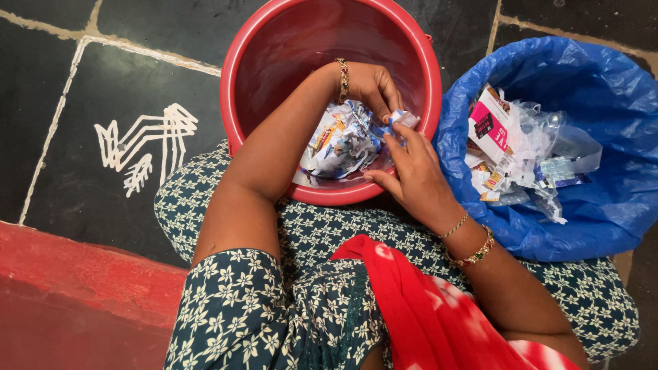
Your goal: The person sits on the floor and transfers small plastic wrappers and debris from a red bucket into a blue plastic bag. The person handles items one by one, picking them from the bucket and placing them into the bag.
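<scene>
A crumpled wrapper is pinched between the fingertips of both hands, just inside the right rim of the red bucket. The left hand is curled over it from above, fingers pressed together on the paper; the right hand is closed on it from below with thumb and forefinger. The step in hand is judged to be the picking of one wrapper out of the pile that is lying on the bucket's bottom. For the next move, it is judged that the piece must be kept firmly pinched and carried over the rim, because it is light and loose. One bucket and one blue bag at its right are counted; two hands are seen. The wrappers in the pile and the scraps in the bag cannot be counted exactly, they are many and overlapped.
</scene>
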